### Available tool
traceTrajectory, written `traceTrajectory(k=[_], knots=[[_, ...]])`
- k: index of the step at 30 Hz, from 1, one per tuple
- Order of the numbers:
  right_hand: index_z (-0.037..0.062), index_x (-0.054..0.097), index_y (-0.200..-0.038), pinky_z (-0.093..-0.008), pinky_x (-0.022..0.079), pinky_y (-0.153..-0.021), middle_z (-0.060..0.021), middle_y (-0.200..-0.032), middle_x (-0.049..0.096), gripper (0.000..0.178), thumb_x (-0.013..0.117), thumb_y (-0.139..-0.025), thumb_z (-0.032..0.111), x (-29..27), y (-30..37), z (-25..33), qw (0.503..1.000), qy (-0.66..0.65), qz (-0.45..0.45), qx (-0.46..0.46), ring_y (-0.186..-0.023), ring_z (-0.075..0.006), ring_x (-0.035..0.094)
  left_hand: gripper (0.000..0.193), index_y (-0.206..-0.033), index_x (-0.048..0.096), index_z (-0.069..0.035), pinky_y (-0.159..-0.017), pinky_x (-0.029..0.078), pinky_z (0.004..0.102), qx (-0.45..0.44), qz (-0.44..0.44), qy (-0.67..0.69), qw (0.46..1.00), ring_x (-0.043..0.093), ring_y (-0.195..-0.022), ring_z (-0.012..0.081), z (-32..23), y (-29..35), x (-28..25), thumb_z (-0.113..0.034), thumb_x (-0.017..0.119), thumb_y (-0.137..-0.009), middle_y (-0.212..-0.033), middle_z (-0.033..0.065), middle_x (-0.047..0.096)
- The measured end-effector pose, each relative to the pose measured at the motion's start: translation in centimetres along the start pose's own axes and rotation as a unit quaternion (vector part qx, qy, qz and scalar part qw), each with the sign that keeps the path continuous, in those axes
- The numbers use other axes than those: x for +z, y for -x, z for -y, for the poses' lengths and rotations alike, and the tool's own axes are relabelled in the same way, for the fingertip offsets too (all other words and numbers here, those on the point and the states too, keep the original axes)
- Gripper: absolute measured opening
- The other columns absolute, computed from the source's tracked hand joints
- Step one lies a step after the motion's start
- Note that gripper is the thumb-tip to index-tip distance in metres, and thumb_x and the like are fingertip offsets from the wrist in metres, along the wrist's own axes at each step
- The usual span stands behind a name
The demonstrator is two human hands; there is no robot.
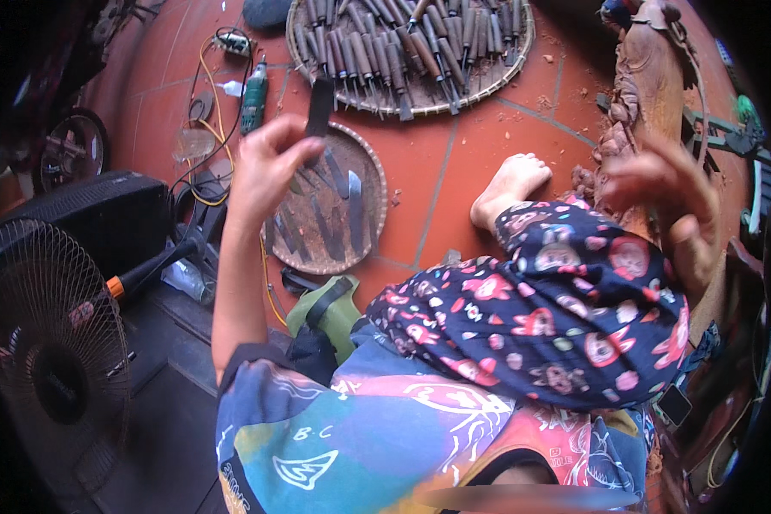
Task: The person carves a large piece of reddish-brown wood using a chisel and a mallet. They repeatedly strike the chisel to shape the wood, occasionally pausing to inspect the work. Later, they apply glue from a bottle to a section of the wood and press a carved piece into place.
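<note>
My left hand (272,158) is raised over the edge of a small round woven tray (379,193). Its thumb and fingers pinch a dark flat strip (319,107) that stands upright; whether it is a blade cannot be told. Several flat metal blades (355,214) lie in the tray below. On the right, my right hand (672,206) hangs blurred in front of a carved wooden figure (655,64). Its fingers look curved and apart from the thumb, and no object shows in it.
A large round woven tray (529,51) holds many wood-handled carving tools (385,56). Left of the small tray lie a green power tool (254,98) and a yellow cord (204,64). A standing fan (60,368) is at far left. My bare foot (514,184) rests on the tiled floor (441,163).
</note>
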State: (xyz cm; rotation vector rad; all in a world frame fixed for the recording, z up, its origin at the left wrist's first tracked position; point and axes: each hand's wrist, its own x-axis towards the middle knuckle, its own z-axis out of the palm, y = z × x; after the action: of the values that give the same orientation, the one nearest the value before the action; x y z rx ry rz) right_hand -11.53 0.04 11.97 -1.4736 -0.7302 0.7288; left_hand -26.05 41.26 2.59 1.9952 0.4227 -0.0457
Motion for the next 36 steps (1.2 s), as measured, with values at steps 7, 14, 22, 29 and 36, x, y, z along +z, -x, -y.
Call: traceTrajectory(k=[7,14,22,29,36], knots=[[-0.0094,0.053,-0.131,-0.0355,0.049,-0.097,-0.0236,-0.114,0.066,0.067,0.058,-0.093,0.046,0.4,1.4,0.4,0.991,0.007,0.025,0.13,-0.104,-0.0259,0.065,0.017,-0.084,0.066,-0.006,-0.048,0.045,0.0253,-0.335,-0.112,0.021,0.935,0.057,-0.054,0.0081,27.8,11.9,-0.1,-0.011,0.081,-0.078,-0.067,-0.0015,0.064],[-0.009,0.052,-0.131,-0.0347,0.05,-0.096,-0.0224,-0.116,0.065,0.046,0.051,-0.1,0.025,1.1,0.9,-0.2,0.988,-0.103,-0.016,0.117,-0.106,-0.0251,0.065,0.043,-0.086,0.069,0.0,-0.082,0.052,0.0476,-0.32,-0.142,-0.392,0.851,0.068,-0.09,0.0394,23.2,11.0,3.9,-0.04,0.082,-0.074,-0.088,0.0208,0.071],[-0.0032,0.064,-0.119,-0.0283,0.054,-0.084,-0.011,-0.097,0.071,0.026,0.058,-0.098,0.011,-1.4,6.7,-0.3,0.947,0.019,-0.314,0.06,-0.091,-0.0158,0.068,0.034,-0.094,0.067,0.001,-0.054,0.054,0.0343,-0.308,0.007,-0.147,0.94,0.065,-0.057,0.0189,27.3,6.9,11.6,-0.025,0.082,-0.078,-0.077,0.0115,0.068],[-0.0029,0.064,-0.12,-0.0196,0.046,-0.063,-0.0049,-0.08,0.067,0.028,0.058,-0.096,0.01,-3.2,16.5,-1.3,0.781,0.123,-0.612,-0.014,-0.064,-0.0061,0.056,0.028,-0.093,0.065,0.002,-0.047,0.052,0.0325,-0.293,-0.008,-0.108,0.95,0.065,-0.057,0.0173,34.6,7.9,7.3,-0.02,0.078,-0.083,-0.076,0.0092,0.067],[0.0119,0.068,-0.104,-0.0278,0.043,-0.044,-0.0054,-0.077,0.063,0.023,0.071,-0.082,0.018,6.3,14.6,3.7,0.923,0.15,-0.237,-0.263,-0.052,-0.0163,0.056,0.024,-0.092,0.065,0.001,-0.05,0.052,0.0333,-0.325,0.054,-0.107,0.938,0.065,-0.06,0.0186,26.2,7.0,9.3,-0.019,0.075,-0.083,-0.077,0.0095,0.067]])
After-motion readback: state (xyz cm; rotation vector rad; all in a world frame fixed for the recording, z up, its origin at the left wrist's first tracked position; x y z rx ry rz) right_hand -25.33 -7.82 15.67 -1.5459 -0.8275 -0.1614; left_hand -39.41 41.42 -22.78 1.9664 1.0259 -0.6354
